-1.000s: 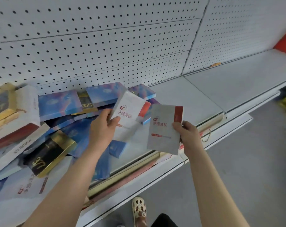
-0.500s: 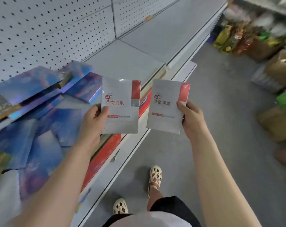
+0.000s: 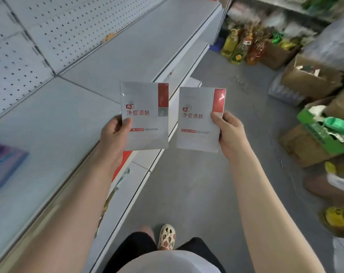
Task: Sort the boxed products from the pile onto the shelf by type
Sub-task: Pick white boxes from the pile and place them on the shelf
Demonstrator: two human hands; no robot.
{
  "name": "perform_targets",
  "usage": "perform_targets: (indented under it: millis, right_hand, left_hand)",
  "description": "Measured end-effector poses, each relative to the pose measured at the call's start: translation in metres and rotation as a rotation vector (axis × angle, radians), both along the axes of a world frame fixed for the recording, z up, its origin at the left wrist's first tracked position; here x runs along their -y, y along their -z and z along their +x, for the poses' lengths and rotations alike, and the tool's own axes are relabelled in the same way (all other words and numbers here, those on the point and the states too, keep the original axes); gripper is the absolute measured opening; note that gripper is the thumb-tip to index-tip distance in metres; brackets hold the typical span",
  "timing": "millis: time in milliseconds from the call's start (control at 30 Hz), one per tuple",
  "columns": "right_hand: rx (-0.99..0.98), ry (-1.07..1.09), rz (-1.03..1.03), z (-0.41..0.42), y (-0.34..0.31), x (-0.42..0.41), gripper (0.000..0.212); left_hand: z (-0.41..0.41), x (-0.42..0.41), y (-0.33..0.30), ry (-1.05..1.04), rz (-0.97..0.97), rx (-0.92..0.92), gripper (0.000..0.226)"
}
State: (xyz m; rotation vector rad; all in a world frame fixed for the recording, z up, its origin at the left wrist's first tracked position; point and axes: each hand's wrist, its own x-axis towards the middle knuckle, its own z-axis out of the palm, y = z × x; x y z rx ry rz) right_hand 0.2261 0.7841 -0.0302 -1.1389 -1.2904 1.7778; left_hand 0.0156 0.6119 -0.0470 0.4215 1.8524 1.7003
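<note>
My left hand [image 3: 115,133] grips a white box with a red corner stripe and red lettering [image 3: 147,123] by its lower left edge, thumb on the front. A matching white box [image 3: 197,123] is held in my right hand [image 3: 229,131] by its right edge. Both boxes face me side by side, above the front edge of the grey shelf [image 3: 55,123] and the aisle floor. Only a corner of a blue box [image 3: 4,164] from the pile shows at the far left on the shelf.
The white pegboard back wall [image 3: 49,26] runs along the shelf. A lower shelf board [image 3: 124,201] juts out below. Oil bottles [image 3: 236,48], cardboard cartons [image 3: 307,75] and a green box [image 3: 324,133] crowd the floor on the right. My sandalled foot [image 3: 166,236] is below.
The view has swung right along the shelf, leaving the pile almost out of sight. Both hands lifted the two white boxes away from the pile and hold them level, close together.
</note>
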Motion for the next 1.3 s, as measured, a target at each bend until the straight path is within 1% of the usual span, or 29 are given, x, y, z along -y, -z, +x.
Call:
perform_targets:
  millis: [133, 267, 533, 700, 833, 967, 1067, 1233, 1300]
  right_hand:
    - [0.027, 0.034, 0.014, 0.003, 0.001, -0.077, 0.027]
    - [0.024, 0.063, 0.017, -0.005, 0.008, -0.154, 0.028]
    - [0.022, 0.126, 0.021, -0.045, 0.002, -0.316, 0.028]
    - [0.013, 0.138, 0.028, -0.073, -0.007, -0.421, 0.025]
    - [0.009, 0.104, 0.031, -0.093, -0.004, -0.508, 0.025]
    - [0.013, 0.027, 0.053, -0.111, 0.004, -0.607, 0.028]
    - [0.018, -0.05, 0.066, -0.123, 0.003, -0.682, 0.021]
    - [0.032, -0.137, 0.068, -0.156, -0.001, -0.787, 0.022]
    - [0.026, -0.178, 0.063, -0.176, 0.002, -0.821, 0.02]
  left_hand:
    - [-0.002, -0.08, -0.001, 0.012, 0.021, -0.007, 0.012]
    - [-0.02, -0.162, 0.004, 0.016, 0.039, -0.001, 0.009]
    - [-0.069, -0.342, 0.0, 0.08, 0.074, 0.01, 0.017]
    - [-0.095, -0.447, -0.012, 0.069, 0.088, 0.003, 0.012]
    - [-0.109, -0.526, -0.014, 0.057, 0.093, 0.008, 0.022]
    - [-0.118, -0.614, -0.008, 0.006, 0.109, 0.011, 0.017]
    - [-0.119, -0.675, -0.004, -0.07, 0.089, 0.004, 0.021]
    - [-0.122, -0.754, -0.005, -0.178, 0.092, 0.033, 0.03]
    - [-0.129, -0.779, -0.005, -0.205, 0.083, 0.042, 0.03]
